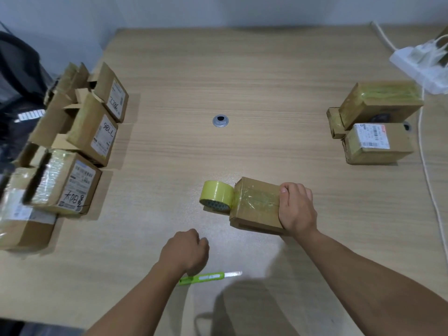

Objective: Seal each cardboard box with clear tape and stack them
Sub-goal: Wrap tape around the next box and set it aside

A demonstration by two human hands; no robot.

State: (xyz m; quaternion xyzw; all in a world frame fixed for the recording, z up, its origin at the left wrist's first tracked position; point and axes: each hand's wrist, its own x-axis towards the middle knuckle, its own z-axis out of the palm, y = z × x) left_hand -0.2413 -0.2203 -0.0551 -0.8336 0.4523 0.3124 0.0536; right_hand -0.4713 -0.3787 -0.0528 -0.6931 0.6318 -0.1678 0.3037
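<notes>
A small cardboard box (254, 207) lies near the table's front centre with a strip of clear tape across its top. The tape roll (215, 196) stands on edge against the box's left end, still joined to that strip. My right hand (297, 207) grips the box's right end, fingers curled over the top. My left hand (186, 254) hovers in a loose fist with nothing in it, just above a green utility knife (211, 277) with its blade out. A stack of taped boxes (374, 122) sits at the right.
Several cardboard boxes (72, 146), some with flaps open, crowd the table's left edge. A white power strip (421, 66) with cables lies at the back right, one cable running down the right side. A metal grommet (220, 121) sits mid-table. A dark chair stands at far left.
</notes>
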